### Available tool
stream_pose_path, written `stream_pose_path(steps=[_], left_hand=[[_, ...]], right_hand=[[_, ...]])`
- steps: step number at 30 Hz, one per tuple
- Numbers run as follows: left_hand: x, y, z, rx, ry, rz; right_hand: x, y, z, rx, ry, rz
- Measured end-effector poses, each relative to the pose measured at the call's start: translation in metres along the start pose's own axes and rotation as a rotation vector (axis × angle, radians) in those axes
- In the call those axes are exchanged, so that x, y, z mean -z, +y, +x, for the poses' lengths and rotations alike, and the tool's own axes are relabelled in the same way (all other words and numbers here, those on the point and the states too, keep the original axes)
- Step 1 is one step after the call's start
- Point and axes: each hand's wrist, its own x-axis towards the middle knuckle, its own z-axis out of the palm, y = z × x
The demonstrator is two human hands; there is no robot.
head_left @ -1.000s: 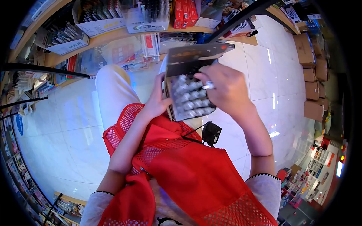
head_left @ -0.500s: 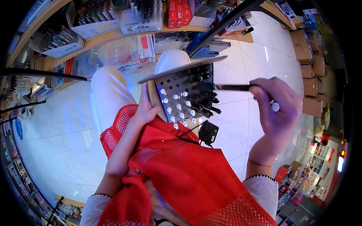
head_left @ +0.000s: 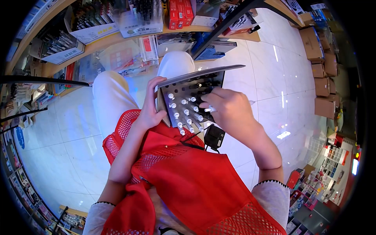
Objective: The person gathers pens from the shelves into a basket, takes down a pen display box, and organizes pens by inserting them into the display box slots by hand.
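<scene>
A dark pen display box point(head_left: 172, 113) with rows of holes stands tilted at my knees. White-capped pens point(head_left: 186, 112) fill its near left holes, and black pens point(head_left: 203, 84) stand on the far right side. My left hand point(head_left: 150, 107) grips the box's left side, thumb toward the front. Over the right part of the box is my right hand point(head_left: 233, 109), its fingertips among the black pens. A white pen point(head_left: 210, 109) is tucked in its curled fingers, its other end poking out behind. Whether those fingertips also pinch a black pen is hidden.
Wooden shelves point(head_left: 105, 41) with boxes of pens and red cartons point(head_left: 181, 15) run along the front. Dark metal posts point(head_left: 223, 33) cut across the shelves. Brown cardboard boxes point(head_left: 324, 84) are stacked at right. A small black device point(head_left: 214, 137) hangs by the red vest point(head_left: 188, 172).
My right hand has moved left from beside the box to the black pens. The black pen it held out is now out of sight. My left hand stays on the box.
</scene>
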Motion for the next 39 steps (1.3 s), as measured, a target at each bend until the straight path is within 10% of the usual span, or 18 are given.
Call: stream_pose_path(steps=[11,25,28,39], left_hand=[[-0.001,0.008,0.003,-0.067,-0.036,0.039],[0.002,0.001,0.003,-0.016,-0.032,0.044],[0.003,0.006,0.004,-0.013,-0.032,0.065],[0.003,0.013,0.004,0.063,-0.050,0.098]], right_hand=[[-0.010,0.003,0.009,-0.076,-0.144,-0.140],[0.034,-0.019,-0.003,0.036,0.562,0.457],[0.010,-0.025,0.009,-0.251,0.667,0.767],[-0.014,-0.024,0.031,-0.427,0.229,0.736]])
